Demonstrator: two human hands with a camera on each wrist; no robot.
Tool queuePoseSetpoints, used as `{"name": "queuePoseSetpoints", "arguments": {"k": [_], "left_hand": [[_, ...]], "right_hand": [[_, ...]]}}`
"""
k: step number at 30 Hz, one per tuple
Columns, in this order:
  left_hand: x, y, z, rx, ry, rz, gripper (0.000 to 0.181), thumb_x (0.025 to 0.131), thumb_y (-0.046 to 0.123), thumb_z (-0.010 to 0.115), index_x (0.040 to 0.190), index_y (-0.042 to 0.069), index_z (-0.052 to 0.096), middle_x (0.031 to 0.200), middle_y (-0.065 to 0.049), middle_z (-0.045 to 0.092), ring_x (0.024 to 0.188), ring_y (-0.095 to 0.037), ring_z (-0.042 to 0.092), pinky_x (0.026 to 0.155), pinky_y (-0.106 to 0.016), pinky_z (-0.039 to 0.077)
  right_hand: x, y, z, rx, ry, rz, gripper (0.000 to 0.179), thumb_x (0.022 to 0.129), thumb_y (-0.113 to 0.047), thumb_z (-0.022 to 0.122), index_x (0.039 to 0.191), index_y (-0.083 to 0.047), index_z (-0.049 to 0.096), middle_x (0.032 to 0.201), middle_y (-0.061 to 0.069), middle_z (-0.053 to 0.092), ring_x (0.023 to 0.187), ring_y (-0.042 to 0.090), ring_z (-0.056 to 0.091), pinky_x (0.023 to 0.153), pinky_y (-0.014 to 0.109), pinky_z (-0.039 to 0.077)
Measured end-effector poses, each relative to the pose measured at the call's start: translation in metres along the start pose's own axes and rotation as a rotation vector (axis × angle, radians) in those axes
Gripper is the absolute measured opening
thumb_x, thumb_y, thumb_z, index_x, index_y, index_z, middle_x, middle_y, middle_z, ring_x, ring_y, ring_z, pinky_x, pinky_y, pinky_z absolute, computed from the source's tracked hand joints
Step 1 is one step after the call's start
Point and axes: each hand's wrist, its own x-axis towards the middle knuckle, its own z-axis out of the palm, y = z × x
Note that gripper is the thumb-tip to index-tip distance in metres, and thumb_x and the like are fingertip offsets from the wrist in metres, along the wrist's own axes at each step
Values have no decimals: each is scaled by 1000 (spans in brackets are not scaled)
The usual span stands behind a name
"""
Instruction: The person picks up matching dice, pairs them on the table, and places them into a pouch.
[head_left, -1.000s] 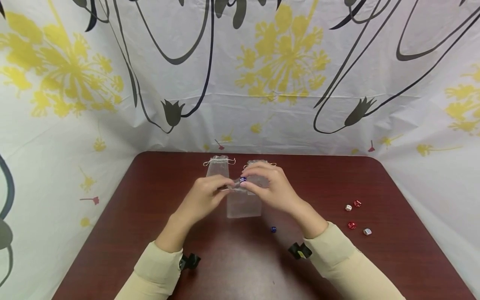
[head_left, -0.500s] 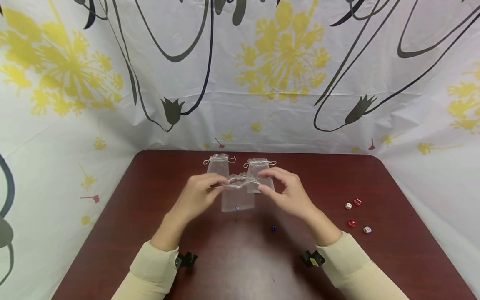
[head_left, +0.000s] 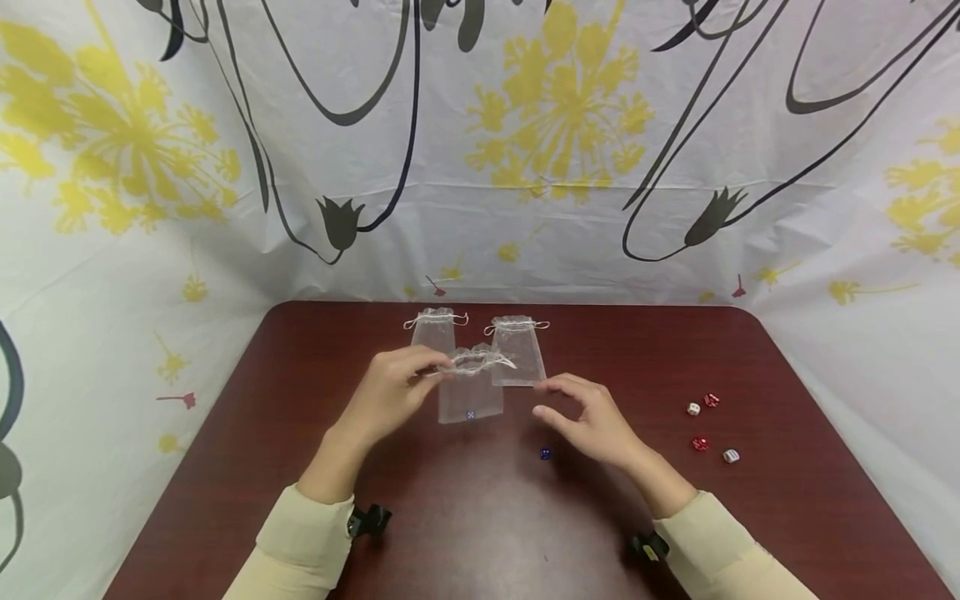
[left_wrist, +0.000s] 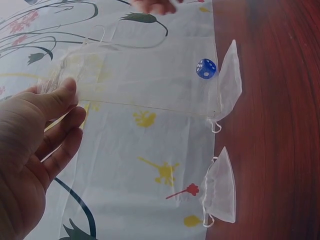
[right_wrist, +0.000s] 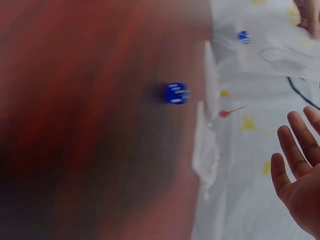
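The patterned sheet (head_left: 465,150) at the back runs out of view at the top and both sides. The dark red tabletop (head_left: 480,533) is cut off at its near edge, as are the pale sleeves (head_left: 306,533).

The left hand (head_left: 393,387) pinches the mouth of a sheer bag (head_left: 472,396) between thumb and fingers; the left wrist view hides part of this grip behind the thumb. The right hand (head_left: 596,421), cropped in the right wrist view, has thumb and fingers parted and holds nothing. Its fingertip meets the corner of the right back bag (head_left: 517,358) in the head view; whether they touch, I cannot tell. The left hand covers the lower part of the left back bag (head_left: 433,333).

The held bag extends from the left grip, mouth gaping, with one blue die (left_wrist: 206,69) at its bottom end, well away from the fingers. A loose blue die (head_left: 545,454), blurred in the right wrist view, lies near the right grip but apart from it. Farther right sit two red dice (head_left: 700,444) and two white dice (head_left: 731,456), their pips hard to read.
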Motion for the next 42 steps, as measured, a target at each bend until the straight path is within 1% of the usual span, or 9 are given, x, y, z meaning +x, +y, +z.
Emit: {"name": "queuePoseSetpoints", "arguments": {"k": [5, 9, 11, 13, 19, 28, 33, 37, 42], "left_hand": [[0, -1, -1, 11, -5, -12, 17, 80, -4, 82, 94, 4, 76, 89, -4, 74, 77, -12, 69, 68, -27, 61], [-1, -1, -1, 25, -10, -21, 17, 80, -3, 83, 95, 4, 76, 88, -3, 74, 74, -11, 68, 67, -26, 60], [-1, -1, -1, 27, -13, -25, 18, 80, -3, 83, 95, 4, 76, 88, -3, 74, 73, -10, 67, 67, -26, 60], [-1, -1, -2, 28, -14, -27, 17, 80, -3, 83, 95, 4, 76, 88, -2, 74, 73, -10, 67, 67, -25, 60], [-2, -2, -1, 21, -15, -25, 18, 81, -3, 83, 95, 5, 76, 89, -2, 74, 74, -11, 67, 67, -26, 60], [-4, -2, -2, 21, -21, -34, 18, 81, -3, 82, 96, 4, 76, 89, -3, 74, 74, -11, 67, 67, -26, 59], [-3, 0, -3, 26, -22, -31, 18, 81, -3, 82, 96, 4, 76, 89, -3, 74, 74, -11, 67, 67, -25, 59], [-3, 1, -4, 28, -24, -34, 18, 81, -3, 82, 96, 4, 76, 89, -3, 74, 73, -11, 67, 68, -27, 60], [-3, 3, -5, 27, -29, -46, 19, 80, -3, 83, 96, 4, 76, 89, -3, 74, 75, -12, 68, 69, -31, 62]], "right_hand": [[-18, 15, 6, -16, -59, 11, 24, 88, -15, 80, 111, -11, 73, 107, 0, 73, 104, 20, 69, 83, 50, 57], [-29, 26, 12, -33, -104, -25, 23, 88, -16, 80, 108, -7, 73, 103, 3, 73, 98, 19, 69, 82, 41, 57], [-33, 31, 15, -49, -116, -43, 23, 87, -17, 81, 106, -6, 73, 101, 2, 72, 97, 16, 68, 83, 35, 56], [-37, 34, 18, -60, -125, -58, 24, 86, -17, 82, 105, -6, 73, 101, 0, 72, 97, 13, 67, 84, 32, 55], [-46, 41, 26, -99, -162, -79, 26, 83, -20, 85, 103, -10, 73, 102, -3, 71, 98, 11, 65, 84, 34, 54], [-50, 45, 25, -155, -192, -49, 22, 78, -20, 89, 95, -13, 75, 104, -4, 69, 99, 13, 62, 83, 37, 54], [-50, 43, 22, -196, -234, -50, 17, 81, -19, 87, 92, -14, 75, 107, -2, 68, 100, 15, 62, 84, 39, 54], [-50, 42, 21, -195, -243, -62, 14, 82, -17, 85, 91, -14, 75, 108, 0, 69, 100, 16, 62, 83, 39, 55], [-48, 40, 19, -168, -225, -77, 14, 83, -13, 85, 92, -14, 75, 106, 0, 69, 99, 15, 63, 83, 39, 55]]}}
